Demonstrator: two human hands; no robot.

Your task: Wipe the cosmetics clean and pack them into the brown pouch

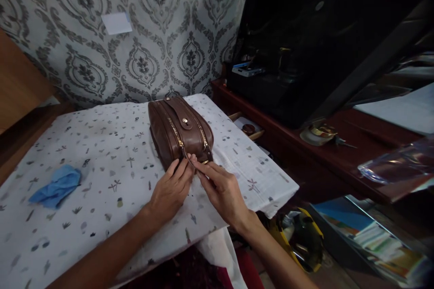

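Note:
A brown leather toiletry bag (179, 119) with gold zippers and a strap across its top lies on the patterned white cloth. Both hands meet at its near end. My left hand (174, 185) rests against that end, its fingers closed around a leather zipper pull (187, 156) near the left zipper. From the other side my right hand (222, 185) pinches toward the same pull, thumb and forefinger together. The fingertips partly hide the pull and the bag's near face.
A crumpled blue cloth (56, 186) lies on the left of the table (111, 235). To the right stands a dark red desk (267, 119) with a large black screen (305, 45). Below it are an open drawer (259, 135) and a yellow-and-black container (301, 239).

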